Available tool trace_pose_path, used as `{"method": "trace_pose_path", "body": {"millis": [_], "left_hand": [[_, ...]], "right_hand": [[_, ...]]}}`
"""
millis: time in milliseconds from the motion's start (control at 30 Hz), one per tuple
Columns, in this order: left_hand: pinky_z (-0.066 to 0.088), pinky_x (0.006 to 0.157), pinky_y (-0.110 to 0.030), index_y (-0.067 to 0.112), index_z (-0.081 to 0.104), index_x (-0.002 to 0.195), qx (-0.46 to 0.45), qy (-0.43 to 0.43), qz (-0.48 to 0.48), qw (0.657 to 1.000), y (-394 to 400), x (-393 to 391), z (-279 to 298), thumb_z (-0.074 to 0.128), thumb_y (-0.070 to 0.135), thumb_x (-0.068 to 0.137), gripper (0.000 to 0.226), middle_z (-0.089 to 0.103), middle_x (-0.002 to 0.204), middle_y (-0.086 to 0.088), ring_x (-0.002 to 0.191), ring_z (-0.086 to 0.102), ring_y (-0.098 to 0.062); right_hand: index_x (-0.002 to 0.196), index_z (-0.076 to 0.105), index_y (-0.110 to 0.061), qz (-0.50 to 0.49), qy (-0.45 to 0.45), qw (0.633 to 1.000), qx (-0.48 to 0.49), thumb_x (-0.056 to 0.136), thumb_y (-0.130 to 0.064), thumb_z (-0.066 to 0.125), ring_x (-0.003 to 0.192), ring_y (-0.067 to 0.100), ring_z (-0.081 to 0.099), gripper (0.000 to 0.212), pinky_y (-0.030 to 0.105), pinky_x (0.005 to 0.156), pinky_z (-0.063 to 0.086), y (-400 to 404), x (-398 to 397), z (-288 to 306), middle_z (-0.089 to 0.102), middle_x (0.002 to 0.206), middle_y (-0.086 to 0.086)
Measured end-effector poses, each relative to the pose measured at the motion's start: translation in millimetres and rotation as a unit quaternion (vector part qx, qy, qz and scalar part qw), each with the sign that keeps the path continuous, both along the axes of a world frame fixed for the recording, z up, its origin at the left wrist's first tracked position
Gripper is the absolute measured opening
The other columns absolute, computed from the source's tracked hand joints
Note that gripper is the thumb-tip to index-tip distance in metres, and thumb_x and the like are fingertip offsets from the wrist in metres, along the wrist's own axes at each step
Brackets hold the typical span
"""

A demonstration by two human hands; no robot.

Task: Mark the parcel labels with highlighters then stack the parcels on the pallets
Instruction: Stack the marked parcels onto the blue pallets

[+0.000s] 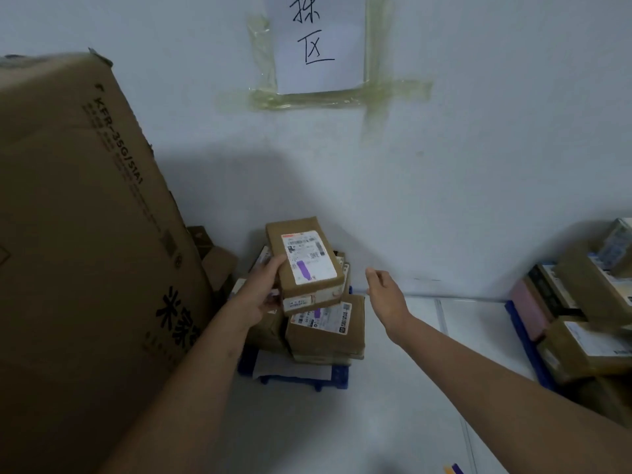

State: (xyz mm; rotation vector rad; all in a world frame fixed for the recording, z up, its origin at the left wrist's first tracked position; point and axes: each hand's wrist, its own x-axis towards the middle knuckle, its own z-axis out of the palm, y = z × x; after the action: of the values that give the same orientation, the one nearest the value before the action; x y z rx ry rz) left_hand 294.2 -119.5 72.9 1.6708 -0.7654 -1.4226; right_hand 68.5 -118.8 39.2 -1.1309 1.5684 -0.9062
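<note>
— Two bare forearms reach in from the bottom edge. What does each hand have?

— The left hand (261, 295) grips a small brown parcel (304, 258) by its near left corner, thumb lying along the parcel's left edge and fingers curled under it. The right hand (384, 289) holds nothing; its fingers are loosely bent and the palm faces left toward the parcel, a short gap between them.

— Where does the parcel sit?

— It is lifted, tilted, directly above the stack of parcels (323, 331) on the blue pallet (337, 376). Its white label (309, 258) faces up and carries a purple highlighter stroke (303, 270). The top parcel of the stack below shows a label with a purple stroke as well.

— And further out?

— A sheet of white paper (290, 369) lies on the pallet under the stack. To the left a big cardboard carton (75, 234) with black printing leans, with smaller boxes tucked behind it. On the right a second blue pallet (526, 347) holds more parcels (581, 323). A handwritten paper sign (319, 42) is taped to the pale wall above. At the bottom edge two marker tips (453, 469), yellow and purple, just show.
</note>
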Motion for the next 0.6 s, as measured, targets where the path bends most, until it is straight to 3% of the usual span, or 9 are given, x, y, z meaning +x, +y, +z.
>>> {"method": "trace_pose_path", "body": {"millis": [233, 333, 467, 600], "left_hand": [[0.052, 0.061, -0.029, 0.029, 0.044, 0.137, 0.014, -0.040, -0.063, 0.997, -13, -25, 0, 0.048, 0.041, 0.101, 0.038, 0.069, 0.102, 0.000, 0.087, 0.067, -0.017], [0.053, 0.069, -0.032, 0.029, 0.039, 0.141, 0.018, -0.061, -0.070, 0.996, -21, -29, -6, 0.051, 0.036, 0.101, 0.042, 0.069, 0.108, -0.001, 0.090, 0.067, -0.019], [0.054, 0.092, -0.040, 0.022, 0.036, 0.148, 0.010, -0.122, -0.079, 0.989, -30, -23, -20, 0.052, 0.017, 0.100, 0.051, 0.062, 0.128, -0.005, 0.106, 0.065, -0.023], [0.054, 0.092, -0.039, 0.020, 0.035, 0.149, 0.012, -0.129, -0.078, 0.988, -29, -21, -25, 0.050, 0.012, 0.101, 0.051, 0.063, 0.127, -0.009, 0.101, 0.064, -0.022]], "right_hand": [[0.109, 0.047, -0.019, 0.007, 0.027, 0.999, 0.033, 0.105, -0.043, 0.030, 0.102, 0.018, 0.052, 0.029, 0.036, 0.093, 0.045, -3, -1, -8, 0.054, 0.112, 0.003], [0.113, 0.048, -0.019, 0.015, 0.027, 0.998, 0.046, 0.105, -0.045, 0.030, 0.103, 0.018, 0.052, 0.032, 0.036, 0.094, 0.046, -4, 2, -11, 0.054, 0.112, 0.002], [0.126, 0.051, -0.015, 0.025, 0.021, 0.997, 0.068, 0.104, -0.048, 0.032, 0.106, 0.018, 0.051, 0.044, 0.038, 0.098, 0.046, -4, 8, -13, 0.056, 0.122, 0.004], [0.136, 0.047, -0.012, 0.043, 0.037, 0.996, 0.066, 0.105, -0.047, 0.030, 0.105, 0.016, 0.047, 0.050, 0.031, 0.090, 0.040, -2, 16, -9, 0.054, 0.126, 0.005]]}}
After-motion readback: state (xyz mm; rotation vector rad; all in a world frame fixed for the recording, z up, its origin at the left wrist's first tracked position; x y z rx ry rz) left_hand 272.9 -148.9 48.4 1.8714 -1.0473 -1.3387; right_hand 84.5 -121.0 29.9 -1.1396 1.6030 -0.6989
